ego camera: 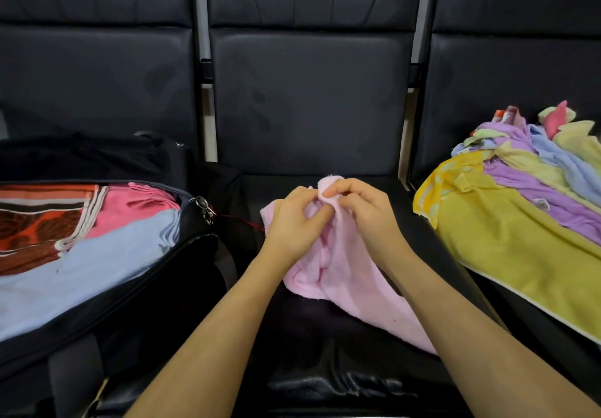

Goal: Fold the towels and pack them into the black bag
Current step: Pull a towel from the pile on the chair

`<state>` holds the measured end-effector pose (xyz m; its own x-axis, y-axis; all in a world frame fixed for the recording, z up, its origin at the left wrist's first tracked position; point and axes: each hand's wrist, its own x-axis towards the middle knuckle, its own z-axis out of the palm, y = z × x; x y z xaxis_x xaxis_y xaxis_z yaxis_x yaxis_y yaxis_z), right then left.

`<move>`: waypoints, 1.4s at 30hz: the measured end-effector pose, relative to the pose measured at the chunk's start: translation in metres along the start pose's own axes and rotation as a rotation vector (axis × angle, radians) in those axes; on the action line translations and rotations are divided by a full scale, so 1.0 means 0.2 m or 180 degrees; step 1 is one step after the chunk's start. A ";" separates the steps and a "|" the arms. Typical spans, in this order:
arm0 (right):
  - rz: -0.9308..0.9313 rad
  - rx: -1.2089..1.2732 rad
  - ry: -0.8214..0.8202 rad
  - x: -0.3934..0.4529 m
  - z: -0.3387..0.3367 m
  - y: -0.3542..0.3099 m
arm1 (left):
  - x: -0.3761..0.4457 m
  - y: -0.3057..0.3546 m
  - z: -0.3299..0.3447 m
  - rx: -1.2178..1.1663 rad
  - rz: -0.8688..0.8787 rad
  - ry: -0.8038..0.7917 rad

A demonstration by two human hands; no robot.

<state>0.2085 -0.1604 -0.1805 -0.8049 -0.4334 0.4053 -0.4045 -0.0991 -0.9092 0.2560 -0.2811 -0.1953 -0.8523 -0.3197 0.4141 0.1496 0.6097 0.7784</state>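
Note:
A pale pink towel (344, 274) lies crumpled on the middle black seat. Its far edge is pinched up by both hands. My left hand (294, 222) grips the towel's left part, and my right hand (364, 209) holds the raised corner beside it, the two hands touching. The black bag (182, 274) lies open on the left seat. Inside it are folded towels: a light blue one (97, 261), a pink one (130, 209) and a red and brown patterned one (35, 222). A heap of unfolded towels (520, 196) in yellow, purple, blue and pale green rests on the right seat.
Three dark padded seats (309, 98) stand in a row with metal posts between their backs. A zip pull with keys (205, 209) hangs at the bag's right rim. The yellow towel's white-edged hem (533, 303) drapes toward the front of the right seat.

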 end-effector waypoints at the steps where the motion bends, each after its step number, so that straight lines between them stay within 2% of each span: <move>1: -0.0068 -0.0089 -0.0015 0.00 0.00 0.00 | 0.01 -0.01 0.00 -0.0101 -0.0132 0.0092; 3: -0.0234 -0.0226 -0.0006 -0.01 0.01 0.01 | 0.03 -0.01 -0.01 -0.0217 -0.0288 0.0196; 5: -0.0252 -0.0267 0.0253 0.00 0.02 0.02 | 0.04 -0.02 -0.02 -0.0235 -0.0264 0.0284; 8: 0.0257 -0.0419 0.0766 0.01 0.03 0.04 | 0.04 -0.02 -0.04 -0.0236 -0.0180 0.0376; 10: 0.0582 -0.0655 0.0606 0.00 0.02 0.05 | 0.04 -0.03 -0.05 -0.0196 -0.0148 0.0355; 12: 0.0683 -0.0551 0.0292 -0.01 0.03 0.05 | 0.04 -0.02 -0.05 -0.0123 -0.0073 0.0289; 15: 0.0554 -0.0491 0.0279 -0.01 0.04 0.05 | 0.04 -0.02 -0.05 -0.0008 0.0006 0.0279; 20: 0.0214 -0.1133 0.0778 0.02 0.00 0.03 | 0.02 -0.02 -0.07 0.0196 0.0034 0.0589; 22: 0.0203 -0.1041 0.0957 0.02 0.00 0.01 | 0.01 -0.01 -0.08 0.0244 0.0124 0.0673; 27: 0.0325 -0.0713 0.1018 0.01 0.00 -0.06 | -0.01 -0.01 -0.12 0.0291 0.0193 0.0927; 34: 0.0324 -0.0026 0.1287 0.06 -0.02 -0.28 | 0.03 0.16 -0.27 -0.0330 0.0019 0.0807; 39: 0.0015 0.0113 0.1521 0.16 -0.04 -0.55 | 0.14 0.35 -0.44 0.0346 0.0238 0.0223; 42: -0.0145 0.0021 0.1741 0.21 -0.06 -0.70 | 0.20 0.46 -0.54 0.0718 0.0371 0.0415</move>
<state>0.2252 -0.1537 -0.0349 -0.8957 0.1001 0.4332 -0.4428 -0.1133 -0.8894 0.2892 -0.3171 -0.0560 -0.7619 -0.3197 0.5632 0.1149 0.7892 0.6033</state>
